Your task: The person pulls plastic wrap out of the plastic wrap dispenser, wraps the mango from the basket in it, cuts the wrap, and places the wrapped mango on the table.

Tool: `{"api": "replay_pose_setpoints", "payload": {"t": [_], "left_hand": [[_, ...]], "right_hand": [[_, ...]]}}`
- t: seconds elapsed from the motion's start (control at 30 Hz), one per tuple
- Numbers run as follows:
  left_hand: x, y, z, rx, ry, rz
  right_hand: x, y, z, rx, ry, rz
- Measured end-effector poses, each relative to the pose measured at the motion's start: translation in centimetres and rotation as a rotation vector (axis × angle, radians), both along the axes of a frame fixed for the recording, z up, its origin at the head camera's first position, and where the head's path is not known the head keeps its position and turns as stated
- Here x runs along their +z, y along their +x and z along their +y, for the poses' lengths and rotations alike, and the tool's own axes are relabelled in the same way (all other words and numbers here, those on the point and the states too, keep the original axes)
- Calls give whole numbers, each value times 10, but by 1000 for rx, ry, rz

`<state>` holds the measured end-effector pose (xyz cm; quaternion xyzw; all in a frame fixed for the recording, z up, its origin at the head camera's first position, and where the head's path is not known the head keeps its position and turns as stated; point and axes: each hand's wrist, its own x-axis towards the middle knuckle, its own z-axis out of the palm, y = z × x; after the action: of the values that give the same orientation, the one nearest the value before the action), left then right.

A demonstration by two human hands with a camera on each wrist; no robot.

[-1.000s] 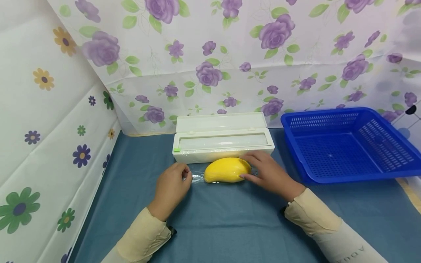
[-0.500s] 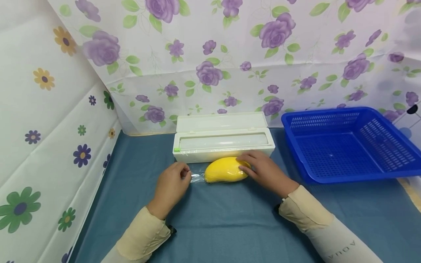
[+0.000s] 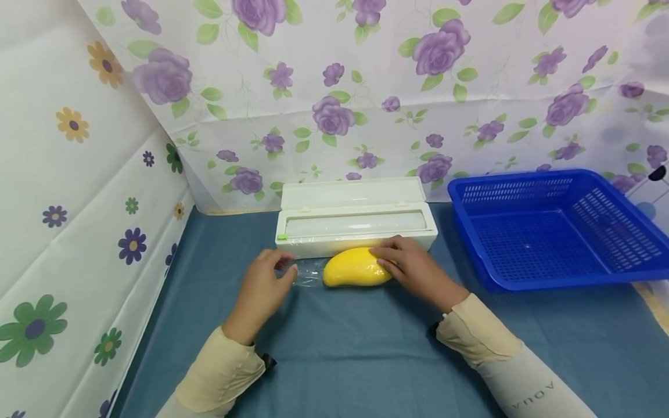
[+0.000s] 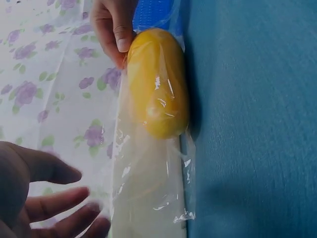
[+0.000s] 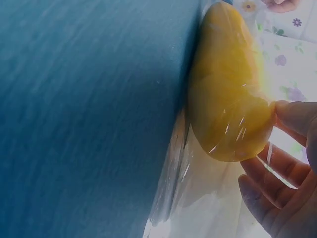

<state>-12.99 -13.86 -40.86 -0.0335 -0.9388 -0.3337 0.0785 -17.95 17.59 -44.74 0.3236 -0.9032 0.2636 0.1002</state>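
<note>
Left hand: fingers bent slightly and spread, thumb apart, pinching nothing; near the loose left end of the film; can't tell whether the thumb touches it. Right hand: thumb and fingers on either side of the mango's right end, pinching it through the film; the lower fingers stand a little apart from each other.

Mango: yellow, lying on its side between the hands, film over it, flat strip of film running out left. Just far of it, box: white, long, lid up at the far side, roll inside, green tab at left. Basket: blue, mesh, right of the box. Cloth: blue, under everything. Sleeves have beige cuffs. Floral sheet at the far side, daisy-print sheet at left.
</note>
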Motion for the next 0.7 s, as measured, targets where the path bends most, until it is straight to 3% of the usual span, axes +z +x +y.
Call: {"api": "replay_pose_setpoints", "payload": {"t": [0.13,0.23,0.37,0.47,0.57,0.7], "left_hand": [[1,9,13,-25,-78,166],[-3,21,31,-139,-189,273],[-12,36,55,-339,-350,232],[-18,41,70,-420,-439,162],[-21,42,80,-426,-475,126],[-25,38,88,-382,-465,120]], "right_hand": [[-1,0,-2,-20,-9,-11],[0,0,-3,-27,-11,-11],[0,1,-4,-42,-8,-21],[1,1,-5,-53,-4,-25],[2,1,-6,-58,-6,-36],[3,1,-7,-59,-5,-45]]}}
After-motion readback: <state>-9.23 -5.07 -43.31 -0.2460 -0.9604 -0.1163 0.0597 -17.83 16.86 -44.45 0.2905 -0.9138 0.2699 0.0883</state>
